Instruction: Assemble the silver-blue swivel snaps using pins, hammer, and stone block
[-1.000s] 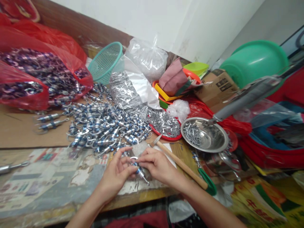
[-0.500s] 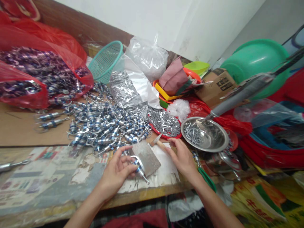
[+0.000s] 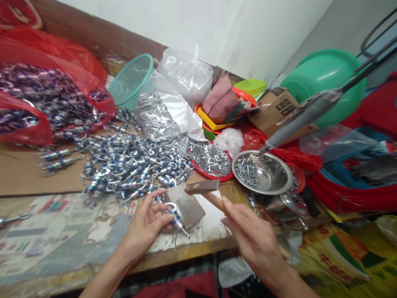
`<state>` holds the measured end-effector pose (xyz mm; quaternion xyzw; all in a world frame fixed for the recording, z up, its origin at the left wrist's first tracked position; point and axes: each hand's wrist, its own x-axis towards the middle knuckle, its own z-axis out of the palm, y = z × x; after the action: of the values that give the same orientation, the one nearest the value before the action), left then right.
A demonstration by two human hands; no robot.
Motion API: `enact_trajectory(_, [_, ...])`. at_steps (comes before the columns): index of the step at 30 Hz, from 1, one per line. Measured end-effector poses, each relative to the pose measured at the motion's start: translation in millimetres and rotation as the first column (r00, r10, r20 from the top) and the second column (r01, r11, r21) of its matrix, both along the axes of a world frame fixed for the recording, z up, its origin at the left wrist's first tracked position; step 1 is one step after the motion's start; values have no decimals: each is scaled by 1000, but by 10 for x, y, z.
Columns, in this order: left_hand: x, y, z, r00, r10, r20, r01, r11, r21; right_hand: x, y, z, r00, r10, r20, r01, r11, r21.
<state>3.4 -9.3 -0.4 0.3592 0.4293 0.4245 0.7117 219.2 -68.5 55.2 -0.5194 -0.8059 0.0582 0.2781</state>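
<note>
At the near edge of the bench, my left hand point(image 3: 151, 219) pinches a blue-and-silver metal piece point(image 3: 177, 219) with a curved hook, over a flat grey metal block point(image 3: 189, 207). My right hand point(image 3: 251, 227) is closed round the wooden handle of a hammer point(image 3: 203, 187), whose head hangs over the block's far side. White paper point(image 3: 214, 225) lies under the block. Beyond my left hand spreads a pile of similar blue-and-silver pieces point(image 3: 124, 159).
A steel bowl point(image 3: 279, 188) of pins sits to the right, beside a red tray point(image 3: 228, 176) of small metal parts. Red bags point(image 3: 27, 138) of pieces stand at the left. A grey rod-like tool point(image 3: 297, 120) slants down to the bowl. Behind are a teal basket point(image 3: 133, 78) and a green basin point(image 3: 335, 82).
The hammer has risen and swung round in my right hand, its head now crosswise above the block. My right hand has moved nearer and right. My left hand still holds its piece.
</note>
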Motion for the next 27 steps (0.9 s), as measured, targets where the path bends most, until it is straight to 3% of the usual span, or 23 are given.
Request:
enact_trajectory(4, [1, 6, -21, 1000, -3, 13, 3, 1000, 24, -52, -59, -135, 974, 18, 226, 0, 997, -81])
enact_trajectory(6, [4, 10, -37, 1000, 9, 11, -9, 1000, 22, -70, -63, -170, 971, -17, 237, 34, 997, -67])
enact_trajectory(9, [3, 15, -54, 1000, 10, 19, -11, 1000, 24, -103, -44, -164, 981, -33, 189, 46, 997, -67])
enact_trajectory(12, [-11, 21, -42, 1000, -11, -1, 11, 1000, 28, -98, 80, -207, 995, -23, 97, 42, 978, -204])
enact_trajectory(15, [-33, 29, -4, 986, -74, -152, 78, 997, 21, -7, 350, -379, 978, -136, -157, 95, 965, -243])
enact_trajectory(17, [-46, 32, 16, 950, -68, -305, 100, 991, 90, 86, 561, -521, 960, -173, -222, 115, 961, -251])
enact_trajectory(19, [-53, 33, 19, 901, 22, -434, 99, 962, 254, 177, 760, -623, 976, -168, -141, 129, 960, -247])
enact_trajectory(22, [-50, 28, -3, 815, 213, -538, 107, 858, 502, 288, 1045, -656, 976, -216, 16, 215, 958, -192])
enact_trajectory(24, [-38, 21, -16, 770, 293, -567, 133, 796, 591, 339, 1258, -629, 956, -288, 59, 294, 944, -148])
enact_trajectory(27, [-18, 10, -11, 768, 281, -576, 190, 758, 624, 378, 1591, -604, 927, -350, 132, 367, 920, -138])
